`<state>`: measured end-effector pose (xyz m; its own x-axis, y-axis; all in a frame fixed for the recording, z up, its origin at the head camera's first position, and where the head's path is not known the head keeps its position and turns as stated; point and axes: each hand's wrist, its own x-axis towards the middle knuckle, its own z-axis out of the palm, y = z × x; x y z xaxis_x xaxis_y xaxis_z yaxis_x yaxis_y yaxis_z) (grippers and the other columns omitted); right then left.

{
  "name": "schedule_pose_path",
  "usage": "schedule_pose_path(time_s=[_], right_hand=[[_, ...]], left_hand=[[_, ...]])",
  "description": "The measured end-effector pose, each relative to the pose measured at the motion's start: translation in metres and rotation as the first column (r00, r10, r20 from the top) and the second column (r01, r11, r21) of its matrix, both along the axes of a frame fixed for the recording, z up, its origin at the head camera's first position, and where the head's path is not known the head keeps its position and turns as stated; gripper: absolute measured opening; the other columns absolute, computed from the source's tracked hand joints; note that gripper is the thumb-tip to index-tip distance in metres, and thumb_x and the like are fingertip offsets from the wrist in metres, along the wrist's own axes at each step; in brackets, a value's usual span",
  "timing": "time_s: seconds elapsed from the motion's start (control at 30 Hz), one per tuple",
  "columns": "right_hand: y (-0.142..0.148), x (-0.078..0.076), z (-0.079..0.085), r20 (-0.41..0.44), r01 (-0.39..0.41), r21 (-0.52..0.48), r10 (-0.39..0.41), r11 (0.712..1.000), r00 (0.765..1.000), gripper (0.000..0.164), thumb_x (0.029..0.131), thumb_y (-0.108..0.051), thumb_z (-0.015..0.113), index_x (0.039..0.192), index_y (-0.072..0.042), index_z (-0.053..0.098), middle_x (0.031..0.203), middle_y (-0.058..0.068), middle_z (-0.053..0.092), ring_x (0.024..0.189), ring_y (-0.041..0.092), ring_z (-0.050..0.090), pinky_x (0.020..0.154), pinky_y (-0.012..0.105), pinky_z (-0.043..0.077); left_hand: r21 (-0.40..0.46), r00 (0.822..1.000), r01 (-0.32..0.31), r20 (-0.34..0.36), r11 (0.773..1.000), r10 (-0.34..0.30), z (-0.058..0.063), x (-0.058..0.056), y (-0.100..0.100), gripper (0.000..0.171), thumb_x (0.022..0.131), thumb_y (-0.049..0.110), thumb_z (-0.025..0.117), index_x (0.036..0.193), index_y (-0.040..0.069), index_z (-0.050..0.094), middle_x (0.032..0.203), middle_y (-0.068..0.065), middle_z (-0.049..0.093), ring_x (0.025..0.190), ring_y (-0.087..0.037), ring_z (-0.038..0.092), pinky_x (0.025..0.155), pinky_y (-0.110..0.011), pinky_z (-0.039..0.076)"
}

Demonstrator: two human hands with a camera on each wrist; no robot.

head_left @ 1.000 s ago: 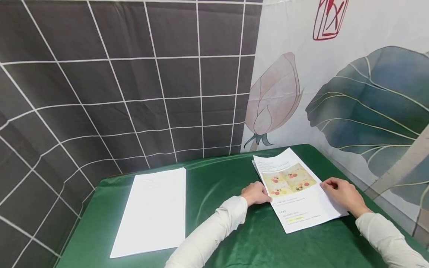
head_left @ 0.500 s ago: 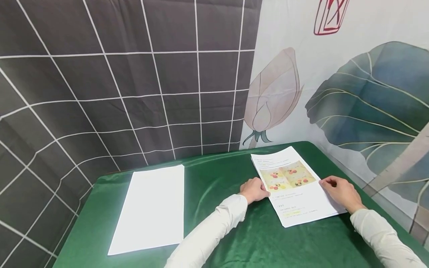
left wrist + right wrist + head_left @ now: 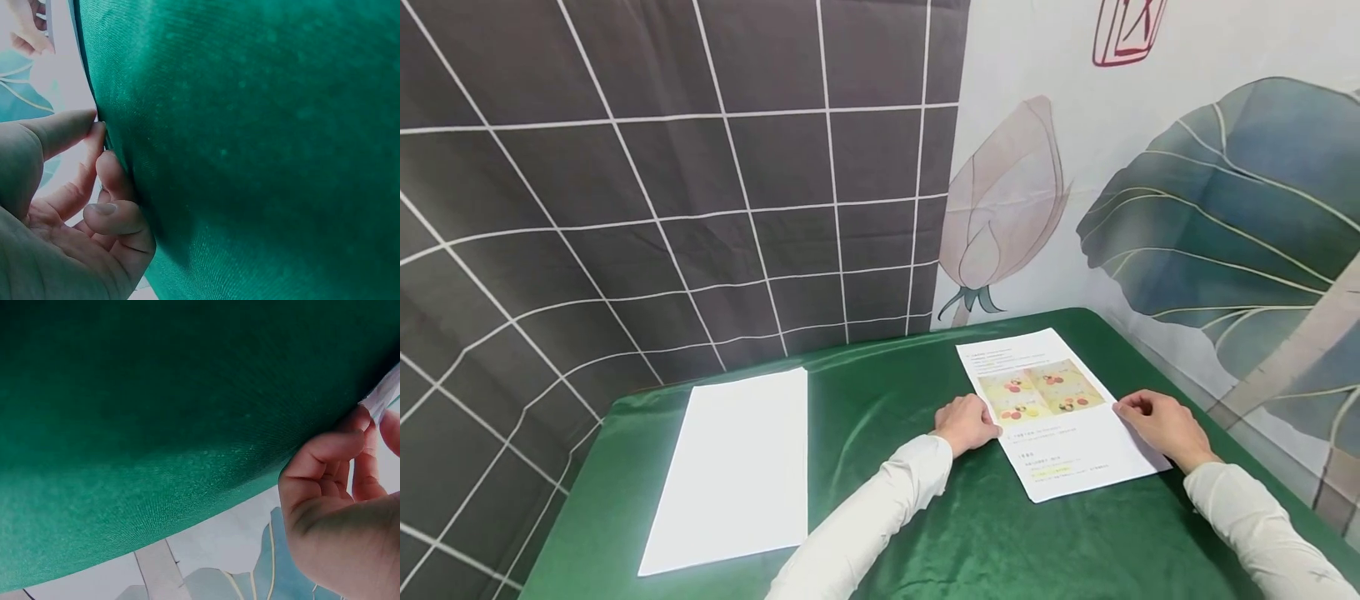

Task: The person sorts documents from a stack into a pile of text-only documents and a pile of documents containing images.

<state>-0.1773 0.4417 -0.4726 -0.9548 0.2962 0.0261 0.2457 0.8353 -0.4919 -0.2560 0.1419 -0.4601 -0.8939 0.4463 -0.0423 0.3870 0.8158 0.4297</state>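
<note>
A stack of printed paper sheets (image 3: 1075, 442) lies at the right of the green table, its top page showing a yellowish picture with red fruit-like spots and lines of text. My left hand (image 3: 964, 423) pinches the stack's left edge; in the left wrist view, thumb and forefinger of that hand (image 3: 94, 212) meet at the paper edge (image 3: 70, 75) while the other fingers curl beneath. On the opposite side, my right hand (image 3: 1165, 429) pinches the right edge. The right wrist view has the paper's corner (image 3: 384, 397) between the thumb and fingers of this hand (image 3: 337, 500).
A second stack of white paper (image 3: 730, 475) lies on the left of the green tablecloth (image 3: 880, 392). Behind the table hangs a dark grid-patterned cloth (image 3: 790, 158), meeting a white cloth with a lotus bud (image 3: 1003, 200) and a large leaf (image 3: 1232, 217).
The printed sheets' upper left edges, earlier slightly fanned, now line up, and the top page lies flatter. Both hands keep their places on the edges. The head view has shifted slightly.
</note>
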Motion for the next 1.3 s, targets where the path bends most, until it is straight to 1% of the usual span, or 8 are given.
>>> schedule_pose_path(time_s=[0.23, 0.57, 0.73, 0.87, 1.1, 1.17, 1.3], right_hand=[[-0.005, -0.002, 0.006, 0.008, 0.000, 0.008, 0.000, 1.000, 1.000, 0.037, 0.091, -0.033, 0.059, 0.107, 0.000, 0.058, 0.089, 0.013, 0.058, 0.078, 0.026, 0.051, 0.064, 0.035, 0.033], [-0.007, -0.003, 0.008, -0.005, -0.013, 0.040, 0.013, 0.999, 1.000, 0.032, 0.090, -0.030, 0.061, 0.105, -0.002, 0.060, 0.086, 0.010, 0.058, 0.076, 0.025, 0.052, 0.062, 0.034, 0.032], [-0.007, -0.005, 0.009, -0.007, -0.010, 0.039, 0.010, 0.999, 1.000, 0.031, 0.090, -0.029, 0.061, 0.105, -0.002, 0.060, 0.087, 0.011, 0.058, 0.076, 0.025, 0.051, 0.062, 0.035, 0.032], [-0.006, -0.005, 0.008, -0.001, -0.007, 0.035, 0.007, 0.999, 1.000, 0.030, 0.091, -0.029, 0.060, 0.104, -0.001, 0.060, 0.087, 0.012, 0.057, 0.076, 0.026, 0.051, 0.063, 0.035, 0.032], [-0.007, -0.001, 0.008, 0.040, -0.003, 0.025, 0.002, 1.000, 0.999, 0.034, 0.091, -0.033, 0.058, 0.105, -0.001, 0.059, 0.087, 0.011, 0.057, 0.077, 0.026, 0.051, 0.062, 0.036, 0.032], [-0.007, -0.001, 0.011, 0.040, 0.001, 0.041, -0.003, 0.999, 0.999, 0.035, 0.091, -0.032, 0.057, 0.106, -0.001, 0.059, 0.088, 0.012, 0.057, 0.076, 0.026, 0.051, 0.061, 0.036, 0.033], [-0.009, -0.005, 0.020, 0.011, 0.014, 0.083, -0.015, 0.996, 1.000, 0.033, 0.091, -0.029, 0.055, 0.108, -0.001, 0.057, 0.090, 0.014, 0.058, 0.074, 0.027, 0.052, 0.059, 0.037, 0.034]], left_hand=[[0.001, 1.000, -0.013, -0.001, 1.000, 0.013, 0.001, -0.001, 0.000, 0.028, 0.078, 0.040, 0.073, 0.060, 0.023, 0.060, 0.062, 0.011, 0.054, 0.062, -0.007, 0.049, 0.057, -0.027, 0.037], [-0.008, 1.000, -0.025, 0.009, 1.000, 0.025, 0.005, 0.001, -0.002, 0.029, 0.078, 0.039, 0.073, 0.060, 0.022, 0.058, 0.061, 0.010, 0.053, 0.061, -0.007, 0.049, 0.058, -0.027, 0.037], [-0.005, 0.999, -0.030, 0.030, 1.000, 0.030, 0.006, -0.002, -0.001, 0.029, 0.078, 0.039, 0.074, 0.060, 0.021, 0.059, 0.062, 0.010, 0.055, 0.060, -0.008, 0.049, 0.056, -0.027, 0.037], [0.007, 0.999, -0.031, 0.043, 1.000, 0.030, 0.005, -0.005, -0.002, 0.027, 0.077, 0.039, 0.075, 0.061, 0.022, 0.061, 0.064, 0.010, 0.056, 0.061, -0.008, 0.049, 0.056, -0.027, 0.038], [0.019, 0.997, -0.023, 0.074, 1.000, 0.021, 0.000, -0.003, -0.007, 0.028, 0.078, 0.038, 0.074, 0.060, 0.021, 0.062, 0.060, 0.010, 0.054, 0.058, -0.007, 0.048, 0.053, -0.025, 0.037], [0.033, 0.997, -0.021, 0.077, 0.999, 0.018, 0.001, -0.004, -0.009, 0.027, 0.079, 0.037, 0.074, 0.060, 0.020, 0.063, 0.060, 0.010, 0.054, 0.058, -0.008, 0.048, 0.053, -0.025, 0.037], [0.053, 0.998, -0.015, 0.065, 0.998, 0.012, 0.009, -0.008, -0.016, 0.026, 0.079, 0.037, 0.074, 0.061, 0.020, 0.065, 0.062, 0.010, 0.055, 0.060, -0.008, 0.049, 0.054, -0.026, 0.038]])
